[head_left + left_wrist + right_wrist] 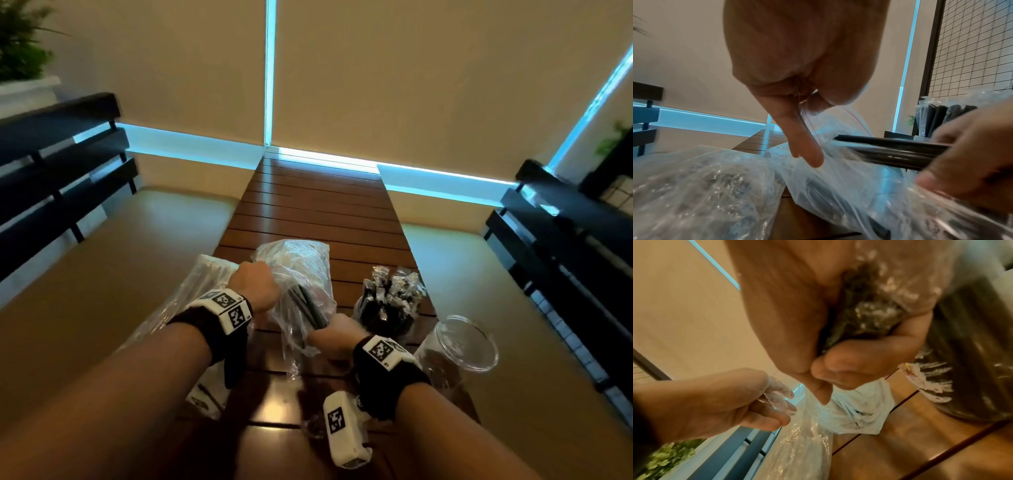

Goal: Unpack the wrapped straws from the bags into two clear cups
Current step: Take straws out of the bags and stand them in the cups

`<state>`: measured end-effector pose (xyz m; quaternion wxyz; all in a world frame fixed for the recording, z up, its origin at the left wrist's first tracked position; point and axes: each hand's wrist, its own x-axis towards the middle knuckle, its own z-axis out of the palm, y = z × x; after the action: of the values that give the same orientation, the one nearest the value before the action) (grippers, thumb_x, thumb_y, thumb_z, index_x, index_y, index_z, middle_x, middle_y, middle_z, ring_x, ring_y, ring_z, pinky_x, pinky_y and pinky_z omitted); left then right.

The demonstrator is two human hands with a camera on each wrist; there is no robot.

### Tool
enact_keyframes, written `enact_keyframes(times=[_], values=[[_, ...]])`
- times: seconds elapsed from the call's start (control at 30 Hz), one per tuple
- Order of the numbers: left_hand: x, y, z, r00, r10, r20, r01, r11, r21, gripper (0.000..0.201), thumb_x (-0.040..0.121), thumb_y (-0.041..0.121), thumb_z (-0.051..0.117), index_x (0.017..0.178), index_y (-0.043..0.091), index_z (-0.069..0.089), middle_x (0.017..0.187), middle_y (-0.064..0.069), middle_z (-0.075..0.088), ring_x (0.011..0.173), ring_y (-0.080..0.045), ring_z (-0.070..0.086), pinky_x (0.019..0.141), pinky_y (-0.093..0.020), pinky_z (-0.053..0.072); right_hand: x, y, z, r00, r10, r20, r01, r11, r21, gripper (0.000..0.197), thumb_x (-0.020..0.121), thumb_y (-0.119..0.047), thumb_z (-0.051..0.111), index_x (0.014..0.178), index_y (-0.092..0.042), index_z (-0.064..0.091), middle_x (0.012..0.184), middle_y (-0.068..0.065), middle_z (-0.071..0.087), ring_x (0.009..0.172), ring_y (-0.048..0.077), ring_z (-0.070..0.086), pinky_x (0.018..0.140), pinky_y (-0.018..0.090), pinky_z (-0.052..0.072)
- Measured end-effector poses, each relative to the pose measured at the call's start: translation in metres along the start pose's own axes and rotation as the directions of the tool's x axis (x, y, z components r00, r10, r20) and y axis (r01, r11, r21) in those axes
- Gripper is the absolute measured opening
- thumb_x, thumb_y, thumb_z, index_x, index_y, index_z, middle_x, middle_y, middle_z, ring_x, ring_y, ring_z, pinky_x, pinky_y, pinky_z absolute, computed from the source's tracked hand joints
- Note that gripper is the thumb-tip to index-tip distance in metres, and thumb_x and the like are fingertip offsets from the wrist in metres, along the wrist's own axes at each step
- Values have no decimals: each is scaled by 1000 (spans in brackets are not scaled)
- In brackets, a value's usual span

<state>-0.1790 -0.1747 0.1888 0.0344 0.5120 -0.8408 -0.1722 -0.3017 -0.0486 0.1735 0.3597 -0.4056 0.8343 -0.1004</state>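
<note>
A clear zip bag [298,263] stands on the slatted wooden table [318,205], and my left hand [255,286] pinches its mouth. In the left wrist view the fingers [807,142] pinch the red-lined bag edge [851,120]. My right hand [330,334] grips a bundle of black wrapped straws [308,305], partly out of the bag. That bundle [890,151] runs sideways into my right hand [972,154]. To the right, a clear cup [390,311] holds several black wrapped straws upright. An empty clear cup [462,342] is tilted near the table's right edge.
A second clear bag [202,284] of pale straws lies at the table's left edge, beside my left wrist. Dark benches [58,164] flank the table on both sides. The table's far half [318,178] runs to the window wall.
</note>
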Motion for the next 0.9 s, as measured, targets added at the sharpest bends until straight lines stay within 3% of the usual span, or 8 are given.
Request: enact_keyframes(times=[0.17,0.27,0.47,0.57,0.63,0.73,0.8,0.9], values=[[-3,-2,6,992,-123,-27,118,982,-151,21,88,17,51,81,0,62,97,-22,70,89,-38,69,78,-36,58,-41,20,-12,997,-66,27,69,990,-125,33,85,-43,62,93,-12,61,81,5,59,69,20,56,48,21,38],[-4,-5,8,978,-208,-23,197,953,-231,26,88,16,53,100,-3,66,97,-22,70,90,-37,70,80,-42,59,-64,30,-27,991,-122,46,130,967,-220,23,85,-36,65,90,-14,61,88,7,58,79,23,57,56,24,42],[-15,6,6,981,-184,53,192,947,-257,30,84,23,54,97,-1,67,95,-19,71,86,-36,70,77,-41,60,-88,44,-52,973,-197,-118,184,977,-109,16,81,-31,64,70,-21,58,81,3,66,80,23,67,77,36,59],[-24,13,3,988,-89,129,105,987,-121,39,82,42,59,95,6,66,97,-12,71,86,-30,70,78,-38,60,-96,48,-56,915,-236,-326,199,970,-143,23,80,-46,59,76,-24,61,79,-2,67,78,20,67,76,39,59],[-31,18,-5,979,-65,192,80,994,-72,41,80,39,65,103,5,63,102,-11,69,89,-27,68,79,-37,60,-98,48,-55,845,-271,-461,220,962,-163,25,80,-49,57,86,-25,64,81,-4,67,76,19,67,73,39,59],[-42,32,-28,992,33,119,-22,995,-93,46,70,35,60,106,7,60,116,-16,64,100,-30,62,79,-35,53,-94,45,-54,765,-268,-585,316,948,-22,22,81,-44,56,72,-24,59,70,-7,63,67,16,62,66,36,58],[-52,45,-50,989,137,-45,-143,892,-430,43,72,17,59,115,12,59,126,-13,60,104,-23,60,82,-36,51,-91,39,-53,733,-262,-628,365,930,37,26,82,-42,57,65,-22,53,66,-6,60,65,17,60,65,37,56],[-76,70,-82,880,472,56,-167,417,-894,62,71,-5,54,130,12,52,132,-15,59,118,-24,59,93,-35,50,-87,25,-55,665,-298,-685,444,895,42,24,84,-37,57,66,-22,52,66,-7,59,63,13,57,63,34,53]])
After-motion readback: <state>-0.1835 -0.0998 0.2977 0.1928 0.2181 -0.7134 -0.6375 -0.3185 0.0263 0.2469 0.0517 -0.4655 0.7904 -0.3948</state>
